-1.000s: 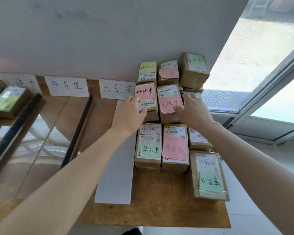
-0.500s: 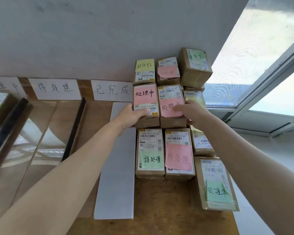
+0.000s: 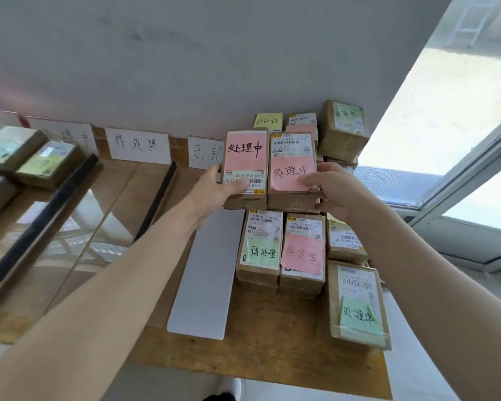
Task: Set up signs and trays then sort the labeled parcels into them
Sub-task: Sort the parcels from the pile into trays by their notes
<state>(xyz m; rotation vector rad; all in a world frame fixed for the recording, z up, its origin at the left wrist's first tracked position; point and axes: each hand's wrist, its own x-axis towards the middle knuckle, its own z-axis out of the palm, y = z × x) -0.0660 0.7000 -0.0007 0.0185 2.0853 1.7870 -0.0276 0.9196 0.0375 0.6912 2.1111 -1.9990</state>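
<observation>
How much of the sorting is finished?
Done: signs stand along the wall, trays are laid out, a few sorted parcels sit at far left. In hand: the left hand grips the left pink-note parcel, the right hand the right pink-note parcel. Left: the pile beside them awaits sorting.

Strong, overexposed daylight is admitted through the window at three o'clock. Glare is reflected off the glossy trays at nine o'clock. Edges are bent and softened by wide-angle distortion.

A wooden table stands against a plain grey wall, with a large, bright, white-framed window along its right side.
</observation>
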